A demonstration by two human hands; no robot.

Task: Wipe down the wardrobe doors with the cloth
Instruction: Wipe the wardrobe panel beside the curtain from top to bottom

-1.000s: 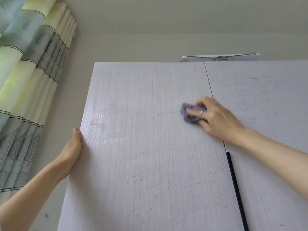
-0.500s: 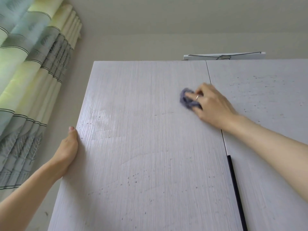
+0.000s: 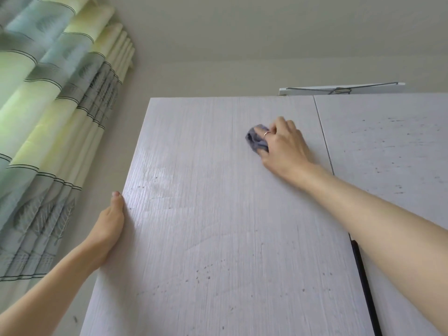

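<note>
Two pale grey wood-grain wardrobe doors fill the view: the left door point(image 3: 206, 226) and the right door point(image 3: 392, 146), split by a thin vertical gap. My right hand point(image 3: 283, 146) grips a small bunched blue-grey cloth point(image 3: 256, 141) and presses it against the upper part of the left door, near the gap. My left hand point(image 3: 109, 226) rests on the left door's outer edge, thumb on the front face; its fingers are hidden behind the edge. Small dark specks dot both doors.
Green and grey patterned curtains point(image 3: 48, 129) hang to the left of the wardrobe. A flat white object with a dark wire point(image 3: 341, 89) lies on the wardrobe top. A black strip point(image 3: 363, 287) runs down the gap lower right. Plain wall and ceiling lie above.
My right hand has slid the cloth up and slightly left across the left door. My left hand keeps its place on the door's edge. The view has shifted a little.
</note>
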